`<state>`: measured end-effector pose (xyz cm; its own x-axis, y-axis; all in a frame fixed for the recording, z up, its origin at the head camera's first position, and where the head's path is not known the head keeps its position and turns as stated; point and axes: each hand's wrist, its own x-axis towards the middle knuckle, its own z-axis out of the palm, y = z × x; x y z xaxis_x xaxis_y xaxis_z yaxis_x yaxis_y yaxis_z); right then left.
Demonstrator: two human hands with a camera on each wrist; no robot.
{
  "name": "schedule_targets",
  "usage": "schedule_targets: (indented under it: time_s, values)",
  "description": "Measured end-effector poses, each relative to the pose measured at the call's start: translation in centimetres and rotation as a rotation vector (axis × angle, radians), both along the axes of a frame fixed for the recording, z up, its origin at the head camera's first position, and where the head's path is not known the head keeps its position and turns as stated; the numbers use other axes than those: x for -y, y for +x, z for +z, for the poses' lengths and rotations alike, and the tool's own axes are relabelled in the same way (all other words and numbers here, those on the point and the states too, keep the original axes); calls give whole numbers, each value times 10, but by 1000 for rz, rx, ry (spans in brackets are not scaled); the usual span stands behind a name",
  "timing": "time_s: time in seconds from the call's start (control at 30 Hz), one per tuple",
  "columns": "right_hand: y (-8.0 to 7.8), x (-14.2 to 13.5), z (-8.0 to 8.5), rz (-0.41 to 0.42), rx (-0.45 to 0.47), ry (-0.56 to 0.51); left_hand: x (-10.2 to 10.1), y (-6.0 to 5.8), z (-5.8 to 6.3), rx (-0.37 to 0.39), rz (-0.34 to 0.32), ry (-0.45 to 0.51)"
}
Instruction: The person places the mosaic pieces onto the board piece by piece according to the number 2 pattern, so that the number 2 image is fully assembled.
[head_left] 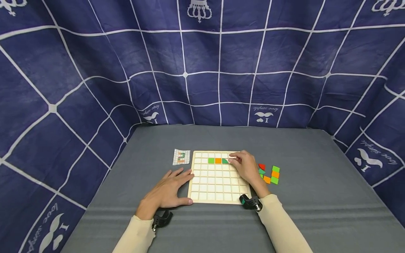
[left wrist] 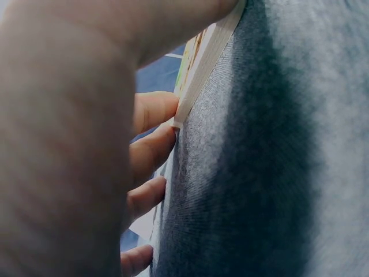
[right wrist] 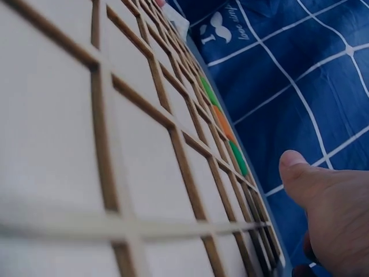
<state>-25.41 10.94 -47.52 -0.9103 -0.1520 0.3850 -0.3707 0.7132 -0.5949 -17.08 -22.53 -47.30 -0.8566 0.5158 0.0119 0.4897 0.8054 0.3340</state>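
Observation:
A square wooden grid board (head_left: 212, 180) lies on the grey table. In its second row from the back sit a light green square tile (head_left: 211, 160), an orange square tile (head_left: 218, 160) and a dark green curved tile (head_left: 225, 161). My right hand (head_left: 246, 168) hovers over the board's back right part, thumb and index finger apart just right of the dark green tile. Nothing shows between them; in the right wrist view the other fingers are mostly hidden. My left hand (head_left: 169, 189) lies spread at the board's left side, thumb and fingers touching its edge (left wrist: 199, 72).
Right of the board lie loose tiles: a red one (head_left: 262, 166), a dark green one (head_left: 261, 171), and several light green and orange squares (head_left: 275, 174). A small printed card (head_left: 181, 157) with a coloured grid pattern lies left of the board. A blue checked curtain (head_left: 202, 88) surrounds the table.

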Motion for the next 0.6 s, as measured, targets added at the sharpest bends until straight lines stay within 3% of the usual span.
schedule_targets:
  time_s: [0.6]
  values:
    - [16, -51, 13, -131, -94, 50, 0, 0, 0, -9, 0, 9]
